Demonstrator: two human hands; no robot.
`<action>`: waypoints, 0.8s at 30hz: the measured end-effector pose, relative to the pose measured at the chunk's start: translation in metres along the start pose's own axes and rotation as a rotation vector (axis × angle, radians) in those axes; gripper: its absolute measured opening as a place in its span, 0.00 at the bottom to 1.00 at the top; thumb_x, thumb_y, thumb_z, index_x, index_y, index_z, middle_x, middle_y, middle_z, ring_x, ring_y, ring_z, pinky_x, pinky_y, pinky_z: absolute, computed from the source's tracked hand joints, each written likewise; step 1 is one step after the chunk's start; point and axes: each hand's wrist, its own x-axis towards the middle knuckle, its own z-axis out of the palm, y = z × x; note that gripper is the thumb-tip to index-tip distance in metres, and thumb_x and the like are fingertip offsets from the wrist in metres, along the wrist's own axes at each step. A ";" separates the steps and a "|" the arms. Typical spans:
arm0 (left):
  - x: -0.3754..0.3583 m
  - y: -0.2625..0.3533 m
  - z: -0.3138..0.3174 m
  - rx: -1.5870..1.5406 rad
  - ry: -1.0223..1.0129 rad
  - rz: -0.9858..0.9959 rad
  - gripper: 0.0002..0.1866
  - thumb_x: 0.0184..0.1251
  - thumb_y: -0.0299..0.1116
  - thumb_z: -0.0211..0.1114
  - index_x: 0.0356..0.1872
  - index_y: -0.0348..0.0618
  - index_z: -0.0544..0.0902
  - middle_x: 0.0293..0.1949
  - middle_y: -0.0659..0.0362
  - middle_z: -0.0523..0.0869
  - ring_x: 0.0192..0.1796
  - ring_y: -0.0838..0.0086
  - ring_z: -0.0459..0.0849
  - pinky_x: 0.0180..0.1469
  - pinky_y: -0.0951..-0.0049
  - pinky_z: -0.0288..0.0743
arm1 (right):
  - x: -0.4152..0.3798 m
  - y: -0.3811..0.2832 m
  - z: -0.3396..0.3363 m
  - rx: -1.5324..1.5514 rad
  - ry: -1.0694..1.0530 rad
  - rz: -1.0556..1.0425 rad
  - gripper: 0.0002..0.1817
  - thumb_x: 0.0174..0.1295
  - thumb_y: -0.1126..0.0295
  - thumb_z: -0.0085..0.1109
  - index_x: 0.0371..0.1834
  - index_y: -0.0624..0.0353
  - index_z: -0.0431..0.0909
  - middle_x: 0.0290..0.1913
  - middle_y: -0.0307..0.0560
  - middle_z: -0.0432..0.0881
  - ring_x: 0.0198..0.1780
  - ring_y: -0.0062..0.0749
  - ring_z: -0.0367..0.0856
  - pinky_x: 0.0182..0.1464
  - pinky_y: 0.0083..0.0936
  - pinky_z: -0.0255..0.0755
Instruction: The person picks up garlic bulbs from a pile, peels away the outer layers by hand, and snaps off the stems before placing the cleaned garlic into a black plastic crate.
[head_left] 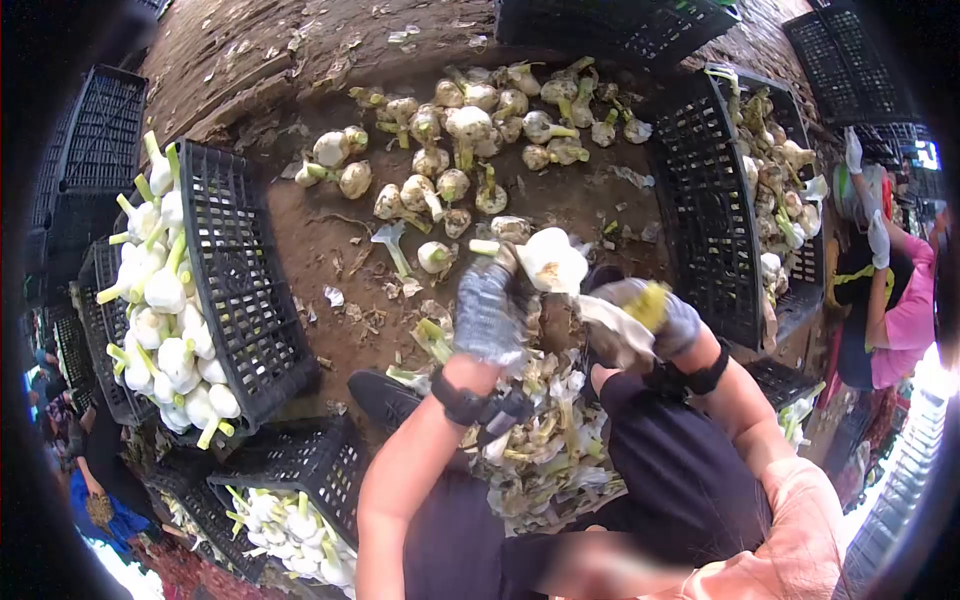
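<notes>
A white garlic bulb [553, 262] is held up in front of me, its cut green-white stem [484, 247] pointing left. My left hand [490, 315], in a grey glove, is closed around the bulb's stem end. My right hand [655, 315], gloved too, is closed on a loose strip of garlic skin [612, 328] that hangs beside the bulb. Something yellow-green shows at the right fingers. Soil-marked garlic bulbs [468, 125] lie in a loose pile on the ground beyond my hands. Peeled skins [550, 425] are heaped between my legs.
A black crate [240, 280] of cleaned garlic leans at the left, and another crate [330, 470] stands at the lower left. To the right stands a crate [705, 210] of untrimmed garlic. Beyond it is a person in a pink top [905, 295]. More black crates [615, 25] stand at the back.
</notes>
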 end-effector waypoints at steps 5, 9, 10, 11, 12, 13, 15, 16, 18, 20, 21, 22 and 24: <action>0.006 0.012 -0.026 -0.129 0.120 -0.012 0.11 0.67 0.37 0.57 0.45 0.43 0.76 0.39 0.58 0.82 0.40 0.70 0.82 0.38 0.69 0.81 | 0.021 -0.024 0.009 -0.611 0.018 -0.003 0.30 0.53 0.63 0.62 0.61 0.53 0.66 0.48 0.58 0.77 0.45 0.42 0.81 0.47 0.31 0.74; -0.004 0.014 -0.024 -0.438 0.167 -0.153 0.12 0.67 0.35 0.56 0.45 0.39 0.75 0.37 0.56 0.82 0.38 0.71 0.82 0.38 0.72 0.80 | 0.032 -0.010 0.018 -1.112 0.178 0.187 0.34 0.45 0.57 0.67 0.58 0.51 0.68 0.51 0.53 0.72 0.46 0.51 0.77 0.45 0.39 0.73; -0.004 0.011 -0.030 -0.456 0.158 -0.189 0.12 0.67 0.35 0.57 0.44 0.38 0.75 0.36 0.56 0.82 0.38 0.71 0.82 0.38 0.72 0.80 | 0.035 -0.011 0.020 -1.117 0.172 0.190 0.34 0.45 0.57 0.67 0.58 0.51 0.68 0.51 0.53 0.72 0.46 0.51 0.77 0.45 0.39 0.73; -0.006 0.008 -0.031 -0.473 0.148 -0.226 0.12 0.67 0.34 0.57 0.44 0.37 0.75 0.35 0.55 0.82 0.37 0.71 0.82 0.38 0.73 0.80 | 0.042 -0.013 0.025 -1.086 0.381 0.022 0.32 0.44 0.60 0.67 0.56 0.51 0.69 0.50 0.53 0.72 0.46 0.52 0.77 0.46 0.39 0.73; -0.006 0.005 -0.030 -0.492 0.170 -0.237 0.12 0.67 0.35 0.57 0.43 0.37 0.76 0.35 0.56 0.82 0.36 0.70 0.82 0.39 0.72 0.80 | 0.050 -0.015 0.031 -1.041 0.592 -0.149 0.30 0.44 0.62 0.67 0.53 0.51 0.70 0.50 0.53 0.72 0.45 0.52 0.76 0.46 0.39 0.73; -0.011 0.005 -0.023 -0.490 0.166 -0.243 0.12 0.67 0.35 0.57 0.43 0.37 0.76 0.35 0.56 0.82 0.36 0.70 0.82 0.39 0.72 0.80 | 0.058 -0.014 0.033 -1.029 0.578 -0.155 0.24 0.48 0.61 0.66 0.48 0.55 0.73 0.47 0.54 0.74 0.45 0.50 0.76 0.47 0.37 0.72; -0.023 0.004 -0.007 -0.344 0.245 -0.108 0.11 0.67 0.35 0.56 0.43 0.37 0.76 0.36 0.56 0.82 0.37 0.69 0.82 0.39 0.71 0.80 | 0.065 0.009 0.017 -1.181 0.411 -0.237 0.17 0.50 0.65 0.64 0.41 0.58 0.74 0.42 0.48 0.77 0.42 0.43 0.78 0.44 0.33 0.73; -0.026 0.007 -0.010 -0.206 0.165 -0.064 0.14 0.68 0.35 0.54 0.50 0.39 0.74 0.46 0.56 0.80 0.46 0.71 0.80 0.49 0.71 0.78 | 0.067 0.014 0.015 -1.179 0.412 -0.236 0.17 0.50 0.65 0.64 0.41 0.58 0.74 0.42 0.48 0.77 0.42 0.43 0.78 0.44 0.33 0.73; -0.030 0.011 -0.013 -0.148 0.079 -0.043 0.15 0.68 0.35 0.54 0.51 0.39 0.74 0.47 0.56 0.80 0.47 0.71 0.80 0.50 0.72 0.78 | 0.068 0.021 0.016 -0.358 0.538 -0.205 0.09 0.53 0.70 0.60 0.34 0.60 0.73 0.36 0.42 0.77 0.38 0.33 0.78 0.40 0.28 0.73; -0.038 0.018 -0.010 -0.033 -0.116 0.001 0.18 0.68 0.36 0.54 0.55 0.39 0.72 0.50 0.55 0.79 0.51 0.70 0.79 0.53 0.70 0.77 | 0.067 0.031 0.007 0.725 0.383 -0.142 0.05 0.54 0.76 0.56 0.33 0.60 0.72 0.34 0.43 0.76 0.35 0.28 0.76 0.35 0.21 0.73; -0.037 0.017 -0.011 -0.032 -0.116 0.001 0.18 0.68 0.36 0.54 0.55 0.39 0.72 0.50 0.55 0.79 0.51 0.70 0.79 0.53 0.70 0.77 | 0.064 0.041 0.002 1.167 0.239 -0.190 0.05 0.53 0.78 0.56 0.33 0.60 0.73 0.33 0.44 0.77 0.35 0.29 0.76 0.33 0.20 0.73; -0.034 0.015 -0.011 -0.084 -0.140 -0.017 0.19 0.67 0.37 0.54 0.55 0.39 0.72 0.50 0.55 0.79 0.51 0.69 0.79 0.53 0.69 0.77 | 0.062 0.036 0.004 1.389 0.177 -0.109 0.09 0.51 0.77 0.57 0.37 0.61 0.73 0.34 0.45 0.75 0.32 0.25 0.74 0.29 0.17 0.72; -0.031 0.012 -0.014 -0.143 -0.167 -0.031 0.19 0.67 0.38 0.55 0.55 0.39 0.71 0.51 0.55 0.79 0.51 0.68 0.79 0.53 0.67 0.77 | 0.053 0.018 0.004 1.504 0.038 -0.174 0.10 0.51 0.76 0.57 0.38 0.63 0.73 0.35 0.45 0.74 0.30 0.23 0.72 0.28 0.16 0.72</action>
